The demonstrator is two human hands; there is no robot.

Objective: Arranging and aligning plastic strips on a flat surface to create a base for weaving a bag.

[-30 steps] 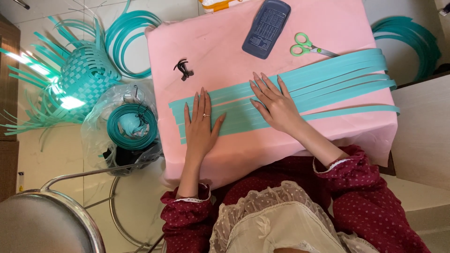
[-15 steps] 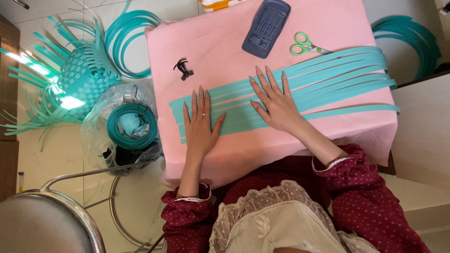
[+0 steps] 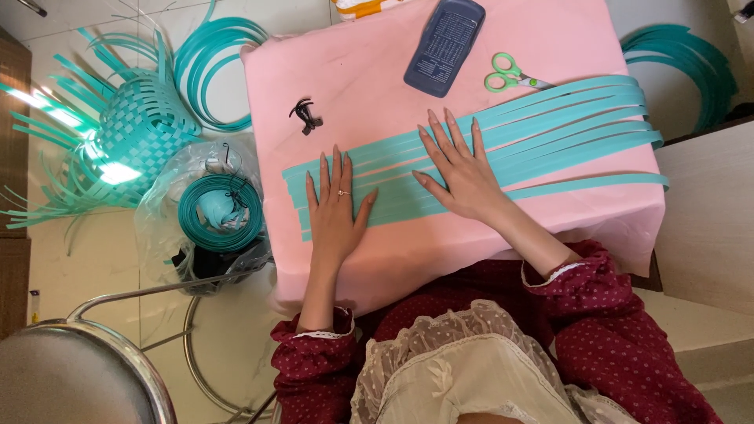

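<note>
Several long, flat teal strips (image 3: 550, 133) lie side by side across the pink-covered bench (image 3: 377, 71), nearly parallel, fanning slightly rightward, their right ends reaching the bench's edge.

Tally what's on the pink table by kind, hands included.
Hands: 2, left hand and right hand, both flat on the strips
Teal strips: 1 bundle laid side by side, exact number unclear
Green-handled scissors: 1
Dark blue case: 1
Black clip: 1
Total: 6
</note>
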